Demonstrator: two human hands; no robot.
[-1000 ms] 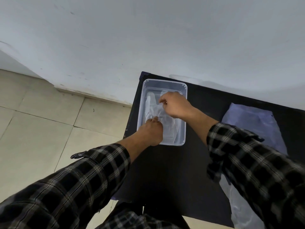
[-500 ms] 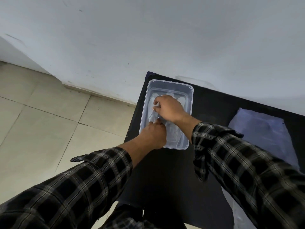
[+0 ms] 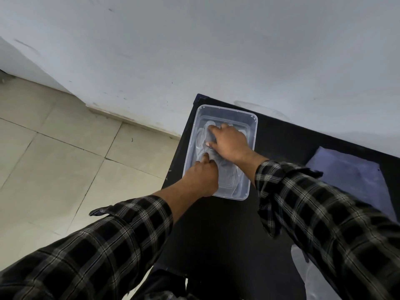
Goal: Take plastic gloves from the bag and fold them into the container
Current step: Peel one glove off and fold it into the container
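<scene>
A clear plastic container [image 3: 252, 131] stands at the far left corner of the black table [image 3: 227, 230]. Thin see-through plastic gloves [image 3: 231, 178] lie flat inside it. My right hand [image 3: 229, 142] lies spread over the gloves in the far half of the container, fingers fairly straight and pressing down. My left hand [image 3: 202, 177] reaches into the near half, its fingertips touching the glove plastic just below my right hand; its other fingers are curled under and hidden. The pale bluish bag [image 3: 350, 178] lies flat on the table to the right.
More clear plastic [image 3: 311, 282] hangs at the table's near right edge, under my right sleeve. A white wall runs close behind the table. Tiled floor [image 3: 65, 169] lies to the left, beyond the table's left edge.
My right hand has gone from pinching the glove to lying flatter and more spread over it, further into the container. My left hand stays at the near end.
</scene>
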